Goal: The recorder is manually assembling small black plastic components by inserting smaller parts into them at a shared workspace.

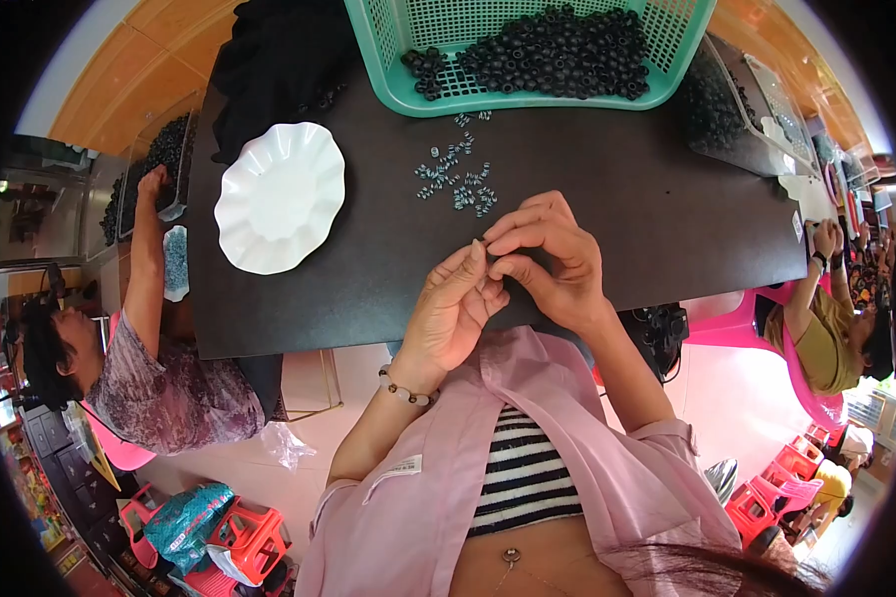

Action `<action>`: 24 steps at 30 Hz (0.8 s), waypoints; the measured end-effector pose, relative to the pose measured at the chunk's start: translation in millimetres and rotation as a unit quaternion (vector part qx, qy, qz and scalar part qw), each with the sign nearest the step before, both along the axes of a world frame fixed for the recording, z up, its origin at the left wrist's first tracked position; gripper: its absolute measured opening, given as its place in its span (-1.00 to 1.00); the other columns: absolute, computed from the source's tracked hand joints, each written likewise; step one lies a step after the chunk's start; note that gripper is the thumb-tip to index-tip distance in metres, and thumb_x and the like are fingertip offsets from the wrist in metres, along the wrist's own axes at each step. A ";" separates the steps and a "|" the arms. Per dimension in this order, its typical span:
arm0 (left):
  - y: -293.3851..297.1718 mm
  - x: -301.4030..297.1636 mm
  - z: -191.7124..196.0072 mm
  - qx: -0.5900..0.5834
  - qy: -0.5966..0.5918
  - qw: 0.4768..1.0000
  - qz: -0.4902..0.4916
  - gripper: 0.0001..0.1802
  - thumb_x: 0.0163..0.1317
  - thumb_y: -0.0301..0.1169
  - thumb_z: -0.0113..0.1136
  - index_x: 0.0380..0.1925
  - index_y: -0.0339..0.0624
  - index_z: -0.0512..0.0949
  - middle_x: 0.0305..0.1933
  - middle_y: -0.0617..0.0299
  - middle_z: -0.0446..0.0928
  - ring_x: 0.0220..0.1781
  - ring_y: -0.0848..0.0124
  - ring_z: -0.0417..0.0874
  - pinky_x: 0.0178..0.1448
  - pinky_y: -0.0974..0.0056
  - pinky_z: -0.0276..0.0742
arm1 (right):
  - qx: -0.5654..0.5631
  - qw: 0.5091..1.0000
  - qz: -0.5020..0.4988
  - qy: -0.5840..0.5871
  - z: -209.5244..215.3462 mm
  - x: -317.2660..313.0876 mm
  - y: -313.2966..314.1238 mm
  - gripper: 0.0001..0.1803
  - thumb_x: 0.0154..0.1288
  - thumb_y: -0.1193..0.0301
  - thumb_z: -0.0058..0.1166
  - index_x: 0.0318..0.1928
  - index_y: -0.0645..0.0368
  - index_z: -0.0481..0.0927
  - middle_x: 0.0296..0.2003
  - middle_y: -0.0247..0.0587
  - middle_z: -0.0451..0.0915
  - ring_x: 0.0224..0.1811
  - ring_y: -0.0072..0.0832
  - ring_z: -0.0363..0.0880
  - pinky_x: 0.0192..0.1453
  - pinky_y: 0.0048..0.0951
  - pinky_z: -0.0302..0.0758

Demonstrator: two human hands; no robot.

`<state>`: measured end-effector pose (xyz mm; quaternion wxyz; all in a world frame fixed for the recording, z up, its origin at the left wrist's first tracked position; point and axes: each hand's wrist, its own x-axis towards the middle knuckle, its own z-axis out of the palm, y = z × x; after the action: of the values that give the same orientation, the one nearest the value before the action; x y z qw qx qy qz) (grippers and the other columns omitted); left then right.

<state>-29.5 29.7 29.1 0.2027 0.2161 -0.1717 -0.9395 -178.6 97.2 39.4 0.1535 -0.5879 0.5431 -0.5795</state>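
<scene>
Above the table's near edge, my left hand (pixel 456 306) and my right hand (pixel 560 261) meet fingertip to fingertip. Both are closed in a pinch around something small and dark that the fingers mostly hide. Just beyond them, several small metal springs (pixel 465 194) lie scattered on the dark table (pixel 388 264). A white plate with a wavy rim (pixel 281 199) sits to the left, with nothing on it. At the far side stands a green mesh basket (pixel 448 107), holding a heap of small black round pieces with holes (pixel 567 55).
Black cloth (pixel 279 75) covers the far left corner. A clear plastic bin (pixel 737 119) of black pieces stands at the far right. On the left, a co-worker (pixel 169 388) reaches into another bin (pixel 164 164); another person (pixel 816 328) sits at right. Red stools (pixel 244 537) stand behind.
</scene>
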 end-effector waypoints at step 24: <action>-7.6 11.2 -17.6 -0.115 0.037 0.993 -0.008 -0.76 0.33 -0.28 0.12 -0.13 -0.19 0.53 -0.23 0.30 0.57 -0.24 0.55 0.56 -0.13 0.39 0.50 | 0.024 0.998 -0.003 0.056 13.6 1.3 4.6 -0.71 -0.05 0.42 0.36 -0.22 0.13 0.69 -0.18 -0.32 0.65 -0.14 -0.36 0.40 -0.02 -0.38 0.37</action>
<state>-18.3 22.0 11.5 0.2249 0.1549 -0.2731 -0.9224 -177.3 101.8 53.0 0.1356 -0.6140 0.5663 -0.5328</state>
